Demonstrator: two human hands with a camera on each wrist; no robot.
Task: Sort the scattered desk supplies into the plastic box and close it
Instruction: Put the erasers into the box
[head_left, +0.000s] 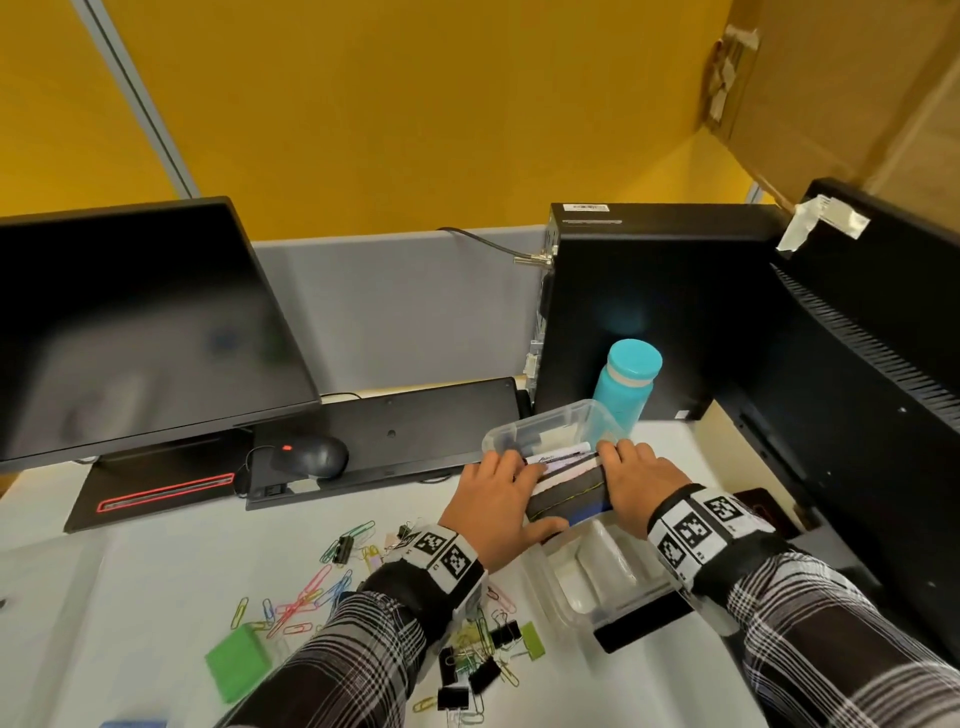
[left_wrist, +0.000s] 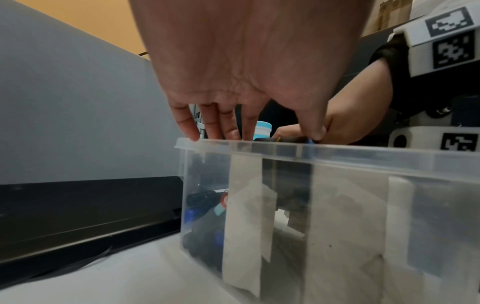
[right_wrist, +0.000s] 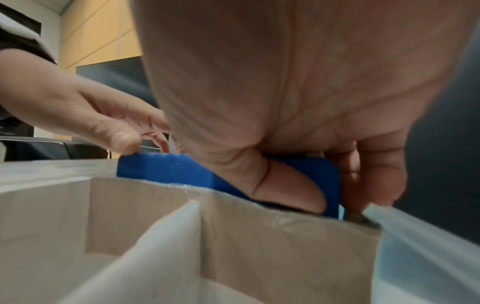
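Both hands, left hand (head_left: 493, 506) and right hand (head_left: 636, 478), pinch a dark eraser block (head_left: 566, 496) over the plastic box (head_left: 550, 423), hiding its ends; the marker (head_left: 558, 454) lettering is unreadable.

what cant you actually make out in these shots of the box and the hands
- Whiteboard eraser: its ends are covered by the left hand and right hand in the head view.
- Plastic box: the items on its floor are blurred dark and blue shapes behind the wall in the left wrist view.
- Marker: its printed label is too small to read in the head view.
- Near compartments: their floors are hidden by the cardboard dividers in the right wrist view.
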